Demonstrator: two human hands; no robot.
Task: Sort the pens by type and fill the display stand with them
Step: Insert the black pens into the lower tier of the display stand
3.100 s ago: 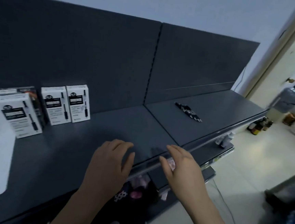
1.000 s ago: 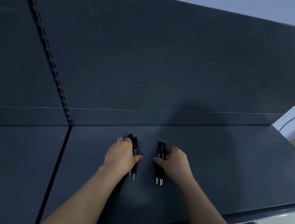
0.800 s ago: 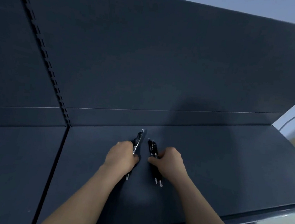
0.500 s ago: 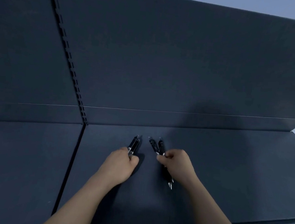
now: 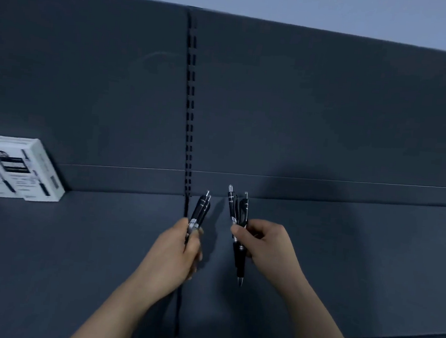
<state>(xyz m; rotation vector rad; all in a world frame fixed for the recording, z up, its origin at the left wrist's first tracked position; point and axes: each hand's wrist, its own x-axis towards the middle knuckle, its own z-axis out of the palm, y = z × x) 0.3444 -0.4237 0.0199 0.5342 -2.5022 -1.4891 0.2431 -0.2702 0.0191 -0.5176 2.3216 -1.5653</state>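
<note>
1. Head view: a dark grey shelf fills the lower half of the view. An upright dark back panel stands behind it, and a pale wall shows above the panel.
2. A slotted strip runs down the back panel near the middle. It meets a seam that divides the shelf into a left and a right section.
3. The left hand is over the seam, fingers curled in a grip round the left pens. These look like two black pens held together, their ends pointing up and away towards the panel.
4. The right hand is just beside it over the right section, thumb and fingers pinching the right pens. This is a small black bundle. The upper ends fan slightly, and one metal tip sticks out below the hand.
5. The two bundles are near each other but apart. I cannot tell whether either one touches the shelf.
6. White boxes with pen pictures stand upright at the far left, against the back panel, well apart from the hands.
</note>
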